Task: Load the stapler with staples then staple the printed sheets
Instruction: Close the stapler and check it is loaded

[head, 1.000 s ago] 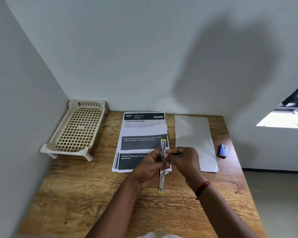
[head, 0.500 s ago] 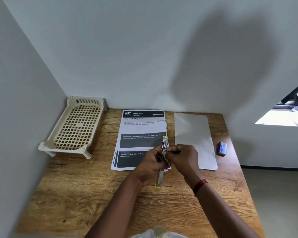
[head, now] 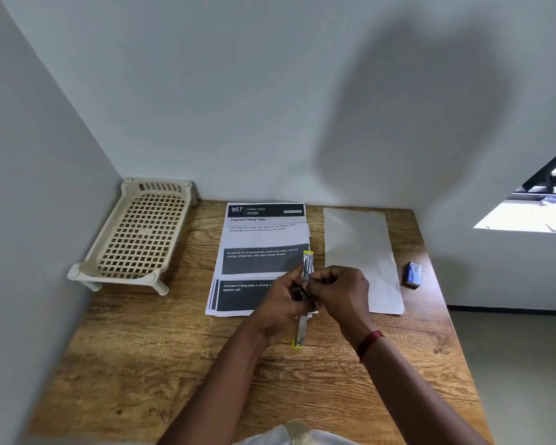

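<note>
A stapler (head: 307, 266), swung open flat with yellow ends and a metal channel, is held over the lower right corner of the printed sheets (head: 260, 252). My left hand (head: 283, 303) grips its middle from the left. My right hand (head: 337, 290) meets it from the right, fingertips pinched at the channel; whether they hold staples is hidden. The stapler's near end (head: 299, 335) sticks out below my hands. A small blue staple box (head: 412, 274) lies at the right edge of the wooden table (head: 142, 342).
A blank white sheet (head: 360, 252) lies to the right of the printed stack. A cream plastic lattice rack (head: 135, 236) stands in the back left corner against the walls. The table's right edge drops to the floor.
Both hands and the stapler have stayed over the same corner of the sheets. The right fingertips have shifted slightly along the channel. The head camera tilted a little.
</note>
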